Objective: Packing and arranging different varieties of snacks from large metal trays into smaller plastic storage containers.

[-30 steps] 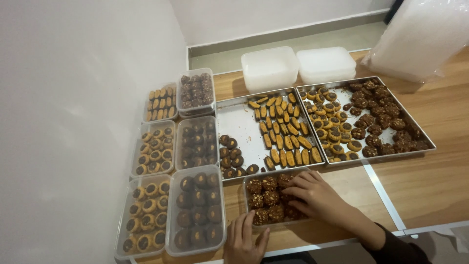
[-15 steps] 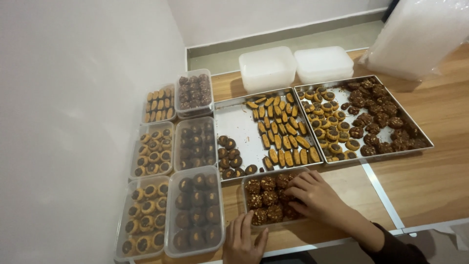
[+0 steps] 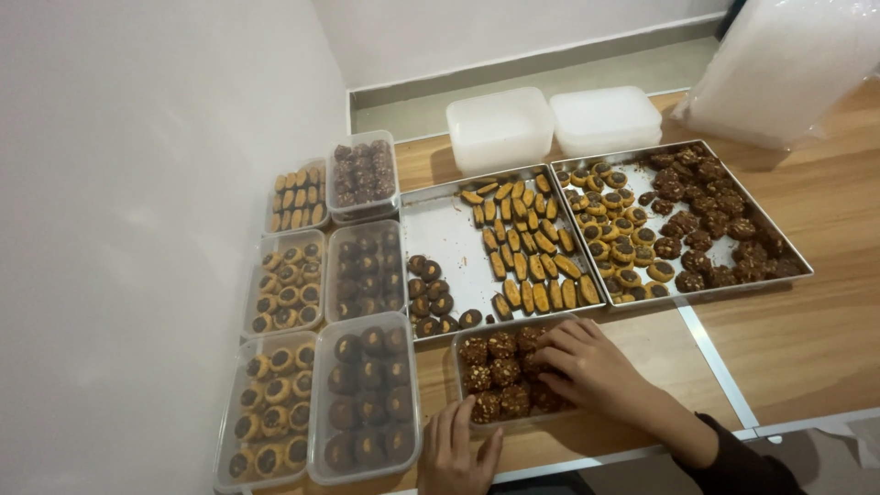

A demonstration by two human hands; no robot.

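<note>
Right hand [image 3: 587, 367] in the open clear container [image 3: 513, 374] at 6 o'clock on the wooden table [image 3: 825, 330]. Fingers curled down among the dark nut-topped cookies [image 3: 495, 371]; fingertips touch the ones at the container's right side, but whether one is pinched I cannot tell. Left hand [image 3: 458, 449] lies flat at the container's near-left corner, fingers spread and loose, grasping nothing, steadying the rim.

At 12 o'clock from the container, just beside it: a steel tray [image 3: 449, 234] with long orange cookies and a few round dark ones. At 1 o'clock, a second tray [image 3: 775, 229] of round cookies. Filled, lidded containers [image 3: 367, 394] stand in two columns at 9 to 10 o'clock, along the white wall.

Risks, as I judge them: the container is packed tight, so pressing could crack a cookie or knock off its topping. The container sits near the table edge; a slip of the bracing hand could push it off.
</note>
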